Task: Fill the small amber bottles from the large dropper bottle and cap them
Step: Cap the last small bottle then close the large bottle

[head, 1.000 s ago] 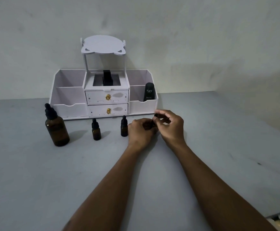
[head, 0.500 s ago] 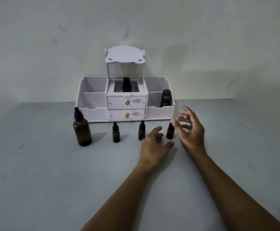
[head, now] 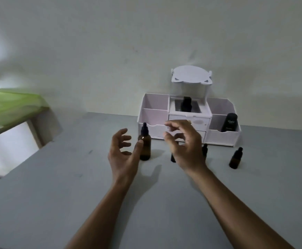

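**Hands swing left toward the big bottle**

Since half a second ago the view has swung left and both hands have left the small bottles, rising toward the large one. The left hand (head: 123, 155) is open, fingers spread and curved, palm turned inward; its thumb tip overlaps the shoulder of the large dropper bottle (head: 145, 147), though whether it touches the glass cannot be told. The right hand (head: 186, 146) is open too, fingers loosely curled, holding nothing, hanging in front of the drawers of the organizer (head: 224, 137).

The large dropper bottle is a round, dark amber cylinder with a black rubber-bulb top, standing upright on the table (head: 74, 186), a flat matte grey surface. Three small amber bottles stand upright to its right, each with a black dropper cap on: one (head: 172, 159) mostly hidden behind the right hand, a second (head: 204, 150) peeking past the wrist, and a third (head: 236, 158) standing clear, furthest right.

The organizer is white, boxy, made of thin flat panels with open bins at each side and a rounded top piece on two posts. A glossy black tube (head: 229, 123) sits in its right front bin; a dark bottle (head: 186, 104) stands in the middle recess. A blurred green shape (head: 11, 105) shows at far left.
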`<state>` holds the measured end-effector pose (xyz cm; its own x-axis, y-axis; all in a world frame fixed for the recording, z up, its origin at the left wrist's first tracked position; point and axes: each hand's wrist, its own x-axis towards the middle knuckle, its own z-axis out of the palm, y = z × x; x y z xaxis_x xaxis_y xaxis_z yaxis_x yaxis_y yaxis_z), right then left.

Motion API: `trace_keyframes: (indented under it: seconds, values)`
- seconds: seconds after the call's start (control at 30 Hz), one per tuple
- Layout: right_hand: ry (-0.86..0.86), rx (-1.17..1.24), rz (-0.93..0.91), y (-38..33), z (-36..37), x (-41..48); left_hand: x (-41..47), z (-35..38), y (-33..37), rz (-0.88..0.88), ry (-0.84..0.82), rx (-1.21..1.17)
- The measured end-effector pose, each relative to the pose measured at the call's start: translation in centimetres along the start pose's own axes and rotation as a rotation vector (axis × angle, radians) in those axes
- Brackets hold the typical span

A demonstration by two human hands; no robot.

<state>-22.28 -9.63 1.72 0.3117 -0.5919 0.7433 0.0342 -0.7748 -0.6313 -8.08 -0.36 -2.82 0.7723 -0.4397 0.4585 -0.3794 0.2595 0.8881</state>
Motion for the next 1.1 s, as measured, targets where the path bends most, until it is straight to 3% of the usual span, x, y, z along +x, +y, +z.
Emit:
trace_keyframes:
  seconds: [0.27, 0.47, 1.1]
  values:
    - [-0.131, -0.034, 0.231, 1.4, 6.7, 2.7, 4.3, -1.9, -4.4, -0.116, -0.353, 0.051]
    - [-0.060, -0.056, 0.240, 2.0, 7.7, 3.1, 5.6, -1.0, -5.2, -0.070, -0.569, 0.076]
    - [-0.116, 0.029, 0.283, 3.0, 7.6, 3.3, 5.9, -0.8, -5.5, -0.076, -0.581, 0.087]
